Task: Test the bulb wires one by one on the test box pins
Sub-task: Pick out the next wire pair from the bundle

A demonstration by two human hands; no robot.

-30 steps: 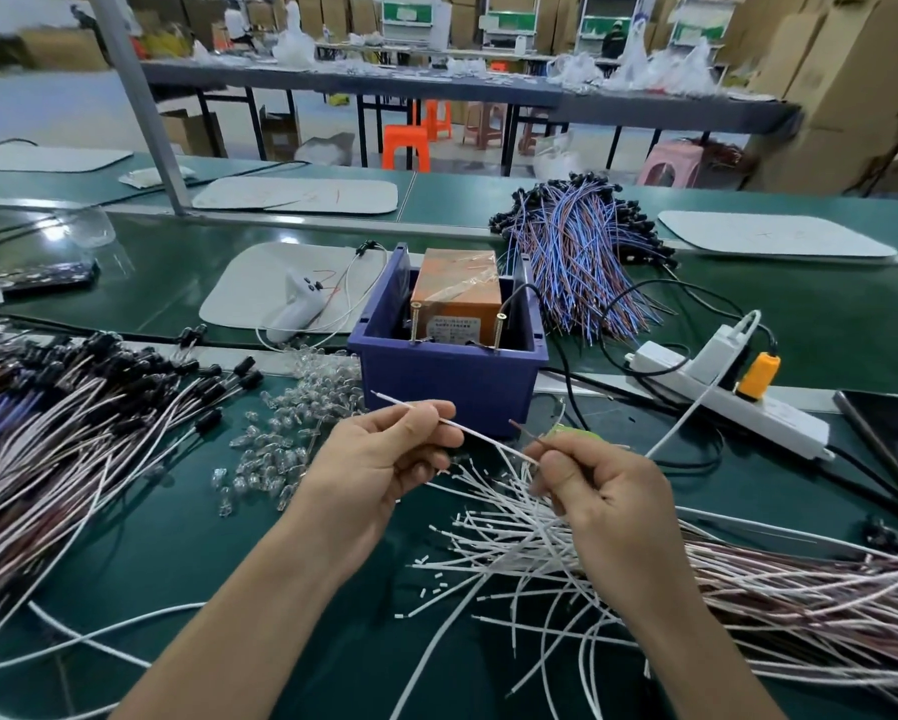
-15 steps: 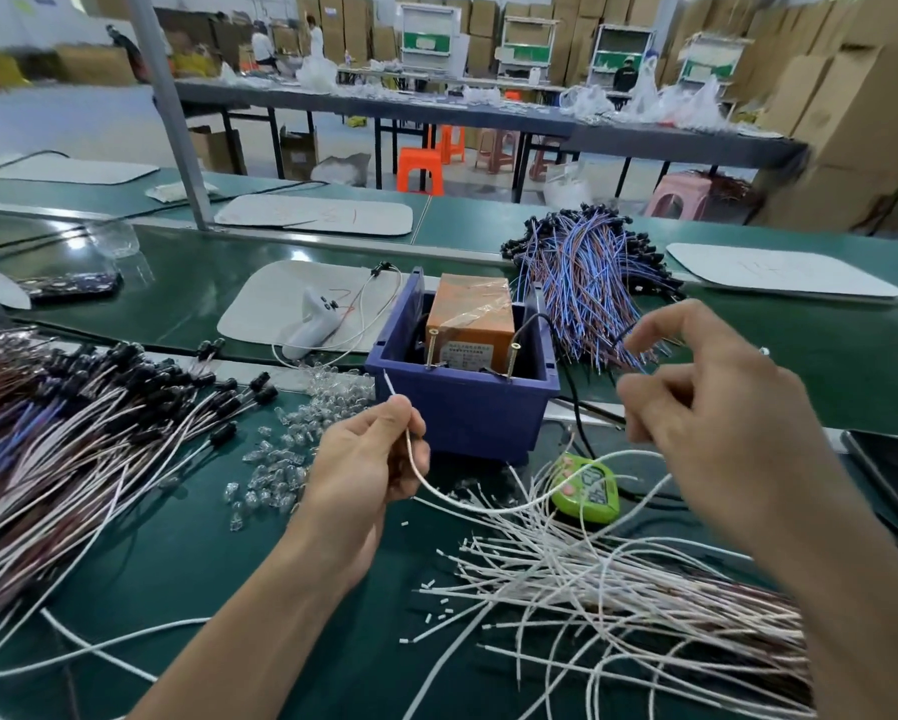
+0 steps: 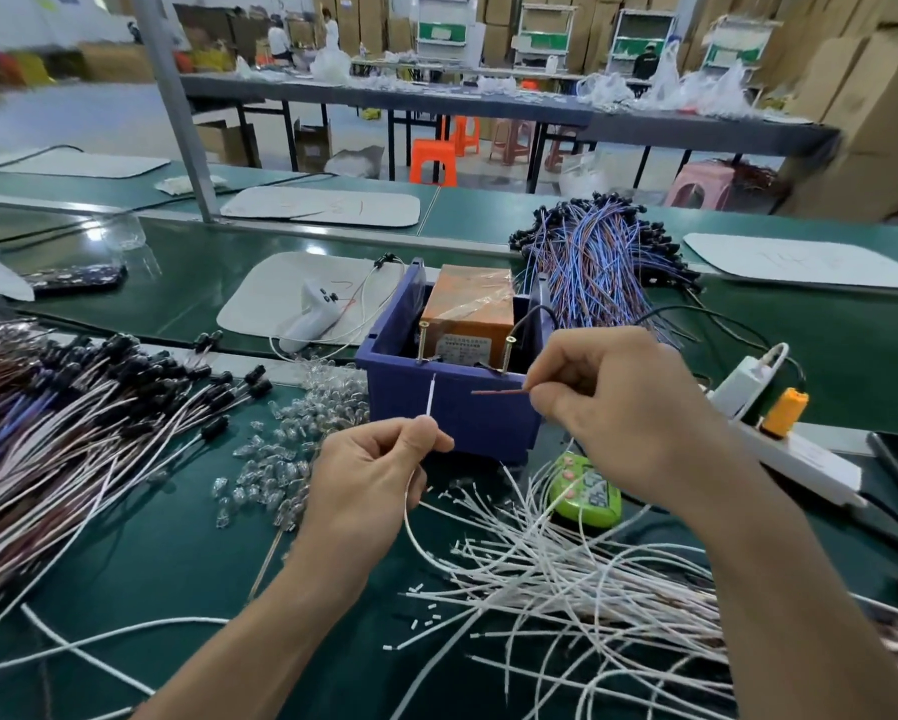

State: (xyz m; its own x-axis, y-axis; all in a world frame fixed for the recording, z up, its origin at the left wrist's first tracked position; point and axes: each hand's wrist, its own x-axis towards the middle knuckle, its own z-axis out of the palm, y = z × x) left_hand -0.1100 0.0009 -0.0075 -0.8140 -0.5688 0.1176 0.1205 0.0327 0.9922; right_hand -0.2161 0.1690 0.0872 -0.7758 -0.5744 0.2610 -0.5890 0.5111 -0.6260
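While left hand (image 3: 368, 475) pinches wire (image 3: 431, 400), box (image 3: 465, 428) behind

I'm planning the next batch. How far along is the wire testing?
Done: cannot tell; the socketed wires piled at left may be tested ones. In hand: the left hand pinches a white wire end, the right hand a brown end, both short of the pins on the test box. Left: the white wire heap in front.

Label print on the test box (image 3: 467, 304): too small to read. Right hand (image 3: 628, 413) covers part of the green counter (image 3: 589, 496). Black-capped wire pile (image 3: 72, 423) runs off the tabletop's left edge, cropped.
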